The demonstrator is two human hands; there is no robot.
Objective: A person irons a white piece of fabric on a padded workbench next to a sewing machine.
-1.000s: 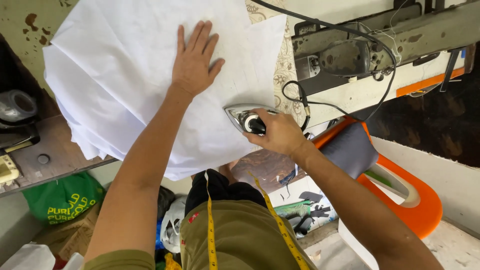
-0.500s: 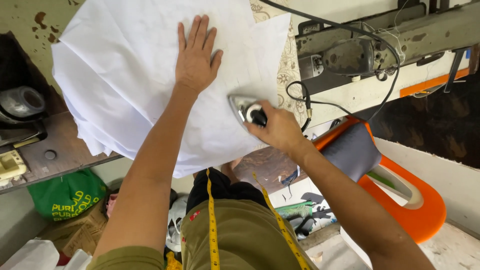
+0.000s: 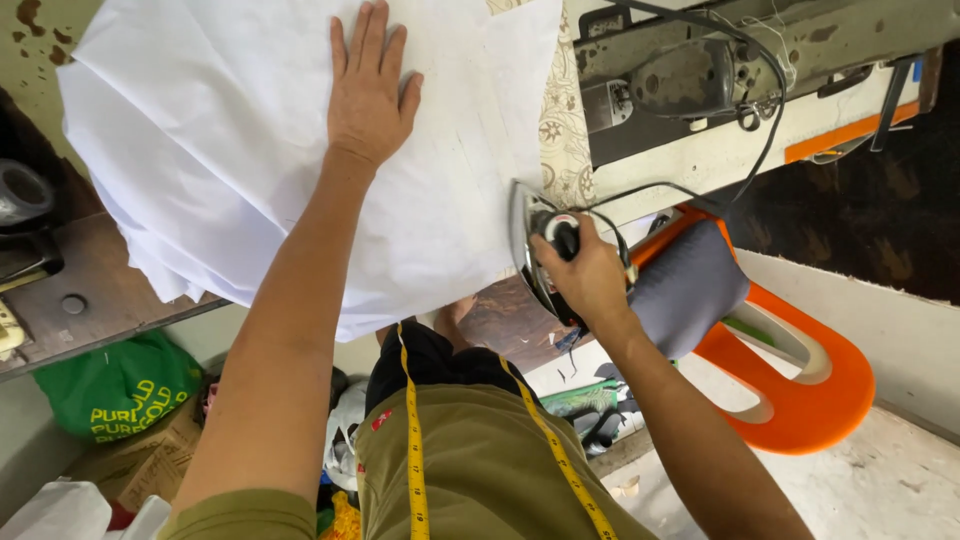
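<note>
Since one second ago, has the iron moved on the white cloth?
Yes. The iron in the right hand slid off toward the cloth's right edge, nearer the sewing machine.

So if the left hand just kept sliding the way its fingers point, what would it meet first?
Only more of the white fabric: the left hand lies flat on it, fingers pointing to the picture's top edge, where the view ends.

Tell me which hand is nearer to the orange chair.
Right. The right hand grips the iron just left of the orange chair; the left hand lies flat on the white fabric, far across the table.
</note>
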